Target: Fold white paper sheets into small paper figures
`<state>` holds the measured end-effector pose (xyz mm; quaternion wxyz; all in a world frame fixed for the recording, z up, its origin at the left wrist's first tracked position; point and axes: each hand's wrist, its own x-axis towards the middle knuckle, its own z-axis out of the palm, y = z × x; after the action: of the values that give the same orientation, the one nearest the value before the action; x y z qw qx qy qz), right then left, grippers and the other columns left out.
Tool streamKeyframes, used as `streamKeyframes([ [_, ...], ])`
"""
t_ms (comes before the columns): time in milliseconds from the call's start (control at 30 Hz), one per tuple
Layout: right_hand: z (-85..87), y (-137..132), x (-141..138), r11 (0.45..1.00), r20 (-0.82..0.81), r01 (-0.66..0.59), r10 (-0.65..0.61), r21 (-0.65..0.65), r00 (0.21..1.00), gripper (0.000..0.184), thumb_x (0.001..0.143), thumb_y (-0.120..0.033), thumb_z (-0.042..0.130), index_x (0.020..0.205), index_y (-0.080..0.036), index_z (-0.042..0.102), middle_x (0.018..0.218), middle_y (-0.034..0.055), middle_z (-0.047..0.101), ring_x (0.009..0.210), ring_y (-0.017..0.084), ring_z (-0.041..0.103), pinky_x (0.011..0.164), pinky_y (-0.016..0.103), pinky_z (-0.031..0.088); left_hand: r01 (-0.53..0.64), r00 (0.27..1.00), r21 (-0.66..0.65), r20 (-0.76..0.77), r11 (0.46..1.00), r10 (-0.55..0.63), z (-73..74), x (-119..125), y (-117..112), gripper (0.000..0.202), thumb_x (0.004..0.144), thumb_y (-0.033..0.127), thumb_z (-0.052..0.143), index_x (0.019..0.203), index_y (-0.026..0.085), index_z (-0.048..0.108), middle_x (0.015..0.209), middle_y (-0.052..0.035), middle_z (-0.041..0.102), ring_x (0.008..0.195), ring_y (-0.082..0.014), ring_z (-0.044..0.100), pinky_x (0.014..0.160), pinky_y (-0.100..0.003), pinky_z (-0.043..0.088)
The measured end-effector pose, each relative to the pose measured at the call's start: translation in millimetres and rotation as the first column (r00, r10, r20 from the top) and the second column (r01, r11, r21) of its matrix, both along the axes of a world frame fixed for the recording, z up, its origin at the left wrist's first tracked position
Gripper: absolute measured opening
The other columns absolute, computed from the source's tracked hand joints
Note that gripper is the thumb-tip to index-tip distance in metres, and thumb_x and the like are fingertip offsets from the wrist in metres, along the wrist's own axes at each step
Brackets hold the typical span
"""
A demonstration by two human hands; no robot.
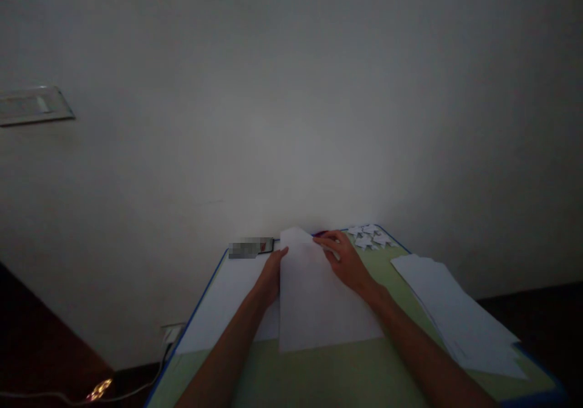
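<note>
A white sheet of paper is held up a little over the table, its top end curving. At its left edge my left hand grips it, thumb on the front and the other fingers hidden behind. My right hand pinches the upper right edge between thumb and fingers. Another white sheet lies flat on the table under my left forearm. Just behind my right fingertips shows a small dark reddish-purple thing, too hidden to name.
The green table with blue edges stands against a grey wall. Several small folded paper shapes lie at the back right. A paper stack is at the right, a phone at the back left. A cable hangs left.
</note>
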<state>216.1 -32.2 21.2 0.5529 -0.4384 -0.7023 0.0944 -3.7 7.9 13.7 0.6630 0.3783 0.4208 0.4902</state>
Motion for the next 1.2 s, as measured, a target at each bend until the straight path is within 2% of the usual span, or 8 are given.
streamKeyframes([
  [100,-0.9,-9.8,-12.1,0.992,0.266,-0.039,0.007,0.118,0.964,0.052,0.085,0.000,0.052,0.124,-0.027,0.074,0.126,0.0116,0.060,0.120,0.024,0.055,0.108,0.048,0.047,0.203,0.973,-0.057,0.123,0.978,-0.195,7.7,-1.5,-3.3,0.050,0.087,0.056,0.067,0.111,0.013,0.070,0.094,-0.0169,0.078,0.093,-0.0345,0.076,0.079,-0.041,0.061],
  [167,-2.8,-13.9,-17.4,0.989,0.371,-0.069,0.017,0.129,0.929,0.053,0.084,0.002,0.054,0.125,-0.026,0.074,0.127,0.0120,0.060,0.119,0.025,0.055,0.107,0.049,0.046,0.239,0.961,-0.060,0.156,0.969,-0.227,10.8,-0.9,-4.7,0.054,0.088,0.061,0.063,0.107,0.011,0.071,0.092,-0.0177,0.078,0.092,-0.0351,0.076,0.077,-0.042,0.061],
  [233,-4.8,-16.1,-20.6,0.986,0.435,-0.105,0.038,0.132,0.899,0.051,0.084,0.002,0.057,0.124,-0.026,0.074,0.126,0.0116,0.061,0.119,0.025,0.055,0.109,0.049,0.045,0.176,0.977,-0.036,0.126,0.984,-0.171,11.0,1.0,-4.8,0.050,0.087,0.058,0.066,0.106,0.011,0.071,0.090,-0.0172,0.077,0.089,-0.0340,0.076,0.075,-0.040,0.061],
  [333,-6.3,-18.1,-23.4,0.982,0.496,-0.149,0.074,0.115,0.865,0.051,0.084,0.001,0.060,0.123,-0.027,0.075,0.125,0.0105,0.062,0.121,0.025,0.055,0.112,0.050,0.042,0.034,0.998,0.030,0.056,0.999,-0.036,7.3,4.1,-3.2,0.035,0.079,0.034,0.080,0.104,0.012,0.069,0.089,-0.0150,0.077,0.078,-0.0287,0.075,0.066,-0.035,0.060],
  [467,-5.0,-22.2,-27.0,0.988,0.538,-0.147,0.095,0.054,0.837,0.050,0.083,-0.004,0.063,0.126,-0.028,0.073,0.128,0.0108,0.063,0.124,0.027,0.055,0.112,0.051,0.041,-0.058,0.998,0.065,0.018,0.996,0.057,4.2,4.2,-2.1,0.037,0.070,0.014,0.081,0.104,0.011,0.068,0.094,-0.0145,0.077,0.068,-0.0235,0.073,0.058,-0.031,0.058],
  [767,-0.1,-29.5,-34.3,0.997,0.534,-0.062,0.023,0.055,0.845,0.047,0.087,-0.028,0.072,0.134,-0.026,0.068,0.134,0.0120,0.062,0.127,0.030,0.052,0.113,0.052,0.036,-0.125,0.991,0.101,-0.025,0.987,0.128,9.3,3.2,-7.9,0.037,0.067,0.016,0.081,0.102,0.011,0.071,0.093,-0.0156,0.078,0.068,-0.0246,0.072,0.059,-0.033,0.058],
  [967,0.6,-28.9,-36.5,0.994,0.518,0.090,-0.105,0.054,0.849,0.064,0.090,-0.040,0.068,0.151,-0.026,0.052,0.147,0.0149,0.055,0.134,0.033,0.049,0.114,0.055,0.035,-0.137,0.991,0.118,0.015,0.983,0.137,6.1,9.3,-9.6,0.039,0.069,0.015,0.078,0.106,0.014,0.069,0.092,-0.0122,0.078,0.073,-0.0247,0.073,0.065,-0.033,0.059],
  [1200,-4.4,-31.5,-44.9,0.994,0.538,0.099,-0.057,-0.049,0.841,0.072,0.092,-0.052,0.066,0.156,-0.028,0.043,0.151,0.0153,0.051,0.139,0.033,0.046,0.115,0.055,0.035,-0.096,0.992,0.045,0.089,0.994,0.092,9.1,13.8,-15.1,0.039,0.073,0.013,0.075,0.111,0.015,0.064,0.090,-0.0085,0.076,0.073,-0.0211,0.072,0.067,-0.030,0.058],
])
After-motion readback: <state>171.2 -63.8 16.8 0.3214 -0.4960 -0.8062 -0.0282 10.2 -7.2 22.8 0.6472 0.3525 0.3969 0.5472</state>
